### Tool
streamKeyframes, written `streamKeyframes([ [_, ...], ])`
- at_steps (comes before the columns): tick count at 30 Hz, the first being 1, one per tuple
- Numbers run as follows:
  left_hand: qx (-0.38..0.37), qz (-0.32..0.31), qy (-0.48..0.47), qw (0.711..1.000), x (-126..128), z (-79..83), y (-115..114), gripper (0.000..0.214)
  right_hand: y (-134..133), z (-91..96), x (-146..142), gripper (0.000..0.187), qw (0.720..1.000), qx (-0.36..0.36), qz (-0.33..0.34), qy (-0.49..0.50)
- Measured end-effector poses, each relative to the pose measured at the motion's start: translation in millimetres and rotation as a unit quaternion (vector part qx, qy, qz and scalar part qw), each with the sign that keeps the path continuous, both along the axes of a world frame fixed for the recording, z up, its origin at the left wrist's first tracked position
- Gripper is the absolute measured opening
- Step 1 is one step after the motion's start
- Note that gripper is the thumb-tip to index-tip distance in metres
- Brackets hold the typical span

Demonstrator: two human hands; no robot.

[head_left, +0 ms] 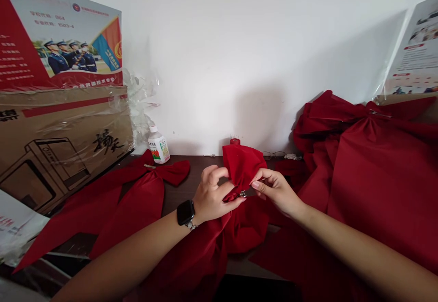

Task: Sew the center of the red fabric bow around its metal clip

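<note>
A red velvet bow (243, 165) rises between my hands at the middle of the dark table (195, 184). My left hand (214, 195), with a black watch on the wrist, pinches the gathered middle of the bow. My right hand (273, 190) pinches the same spot from the right, by a small silver pin or clip (242, 194). The bow's tails hang down over the table's front edge.
A finished red bow (143, 192) lies at the left. A heap of red bows (369, 165) fills the right side. A cardboard box (58, 142) with a poster stands at the left, a small white bottle (158, 146) and a red pin holder (234, 141) by the wall.
</note>
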State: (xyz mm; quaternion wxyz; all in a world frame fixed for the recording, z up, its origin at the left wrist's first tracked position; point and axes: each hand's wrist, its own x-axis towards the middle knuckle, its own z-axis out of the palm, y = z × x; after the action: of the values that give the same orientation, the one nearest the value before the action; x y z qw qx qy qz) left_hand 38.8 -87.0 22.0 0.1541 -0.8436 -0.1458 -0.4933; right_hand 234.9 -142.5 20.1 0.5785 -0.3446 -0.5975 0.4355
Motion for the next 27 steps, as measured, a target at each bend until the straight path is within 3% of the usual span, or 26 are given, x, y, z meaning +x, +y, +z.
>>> streamKeyframes([
  [2, 0.024, -0.022, 0.025, 0.999, -2, -0.8, 4, 0.018, 0, -0.1, -2, 0.028, 1.0, 0.007, -0.014, 0.009],
  [7, -0.085, -0.083, 0.104, 0.987, -3, 0.9, 17, 0.025, -1, 2.0, -4, 0.029, 1.0, -0.003, -0.003, 0.012],
  [12, -0.163, -0.108, 0.122, 0.973, -3, 3.2, 17, 0.031, -2, 4.7, -2, 0.029, 0.999, -0.019, 0.028, 0.005],
  [20, -0.26, -0.109, 0.113, 0.953, 0, 5.1, 17, 0.036, -9, 9.9, -5, 0.021, 0.992, 0.082, -0.069, -0.07],
  [23, -0.322, -0.12, 0.107, 0.933, 2, 4.4, 19, 0.033, -8, 9.5, -5, 0.023, 0.993, 0.07, -0.072, -0.063],
  [27, -0.428, -0.136, 0.07, 0.891, 5, -1.5, 21, 0.045, -4, 6.0, -5, 0.028, 0.997, 0.011, -0.072, 0.023],
])
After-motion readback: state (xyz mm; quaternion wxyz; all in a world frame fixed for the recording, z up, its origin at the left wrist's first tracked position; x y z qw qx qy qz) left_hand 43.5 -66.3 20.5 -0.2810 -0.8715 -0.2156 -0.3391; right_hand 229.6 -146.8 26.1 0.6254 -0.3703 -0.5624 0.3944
